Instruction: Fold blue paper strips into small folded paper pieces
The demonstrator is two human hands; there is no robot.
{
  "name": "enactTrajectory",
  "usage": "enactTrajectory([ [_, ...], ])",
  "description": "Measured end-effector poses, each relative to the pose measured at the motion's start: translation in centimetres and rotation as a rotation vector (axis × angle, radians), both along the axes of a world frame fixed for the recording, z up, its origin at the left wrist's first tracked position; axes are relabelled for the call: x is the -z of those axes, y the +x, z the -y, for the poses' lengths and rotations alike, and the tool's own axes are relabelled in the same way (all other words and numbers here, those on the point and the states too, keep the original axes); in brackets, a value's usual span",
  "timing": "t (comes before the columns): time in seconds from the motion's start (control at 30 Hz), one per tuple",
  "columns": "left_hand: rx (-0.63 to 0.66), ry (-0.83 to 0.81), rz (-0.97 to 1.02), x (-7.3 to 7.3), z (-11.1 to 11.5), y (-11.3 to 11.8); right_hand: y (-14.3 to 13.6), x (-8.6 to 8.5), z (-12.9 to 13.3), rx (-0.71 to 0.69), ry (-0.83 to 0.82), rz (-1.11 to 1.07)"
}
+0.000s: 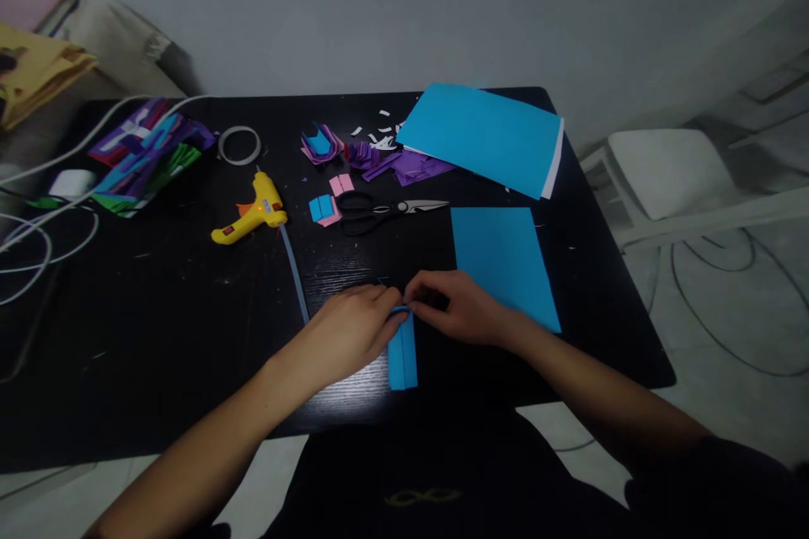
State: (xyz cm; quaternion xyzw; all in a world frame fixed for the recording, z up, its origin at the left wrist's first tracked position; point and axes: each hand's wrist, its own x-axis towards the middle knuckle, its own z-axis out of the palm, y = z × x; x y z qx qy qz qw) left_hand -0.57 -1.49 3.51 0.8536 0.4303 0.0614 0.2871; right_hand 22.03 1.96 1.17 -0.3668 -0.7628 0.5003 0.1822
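A narrow blue paper strip (403,358), creased lengthwise, lies on the black table in front of me. At its far end my left hand (363,316) pinches the paper, thumb and fingers closed on it. The fingertips of my right hand (458,303) are pinched together at the same end, on the strip's right edge. There the paper is bent up, and the fingers partly hide it. A blue paper sheet (506,261) lies to the right, partly behind my right forearm. Black-handled scissors (395,209) lie beyond my hands.
A yellow glue gun (256,210) with a glue stick lies at left, near a tape roll (239,145). Folded pink and blue pieces (324,207), purple paper (417,167), white scraps and larger blue sheets (484,135) lie behind. Cables (94,130) cross the left side.
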Motion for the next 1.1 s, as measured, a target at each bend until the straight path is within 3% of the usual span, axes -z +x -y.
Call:
enactTrajectory([
  [1.1,0.036,0.006,-0.026,-0.39,-0.02,-0.17,-0.02,-0.23,0.06,-0.004,-0.015,-0.016],
])
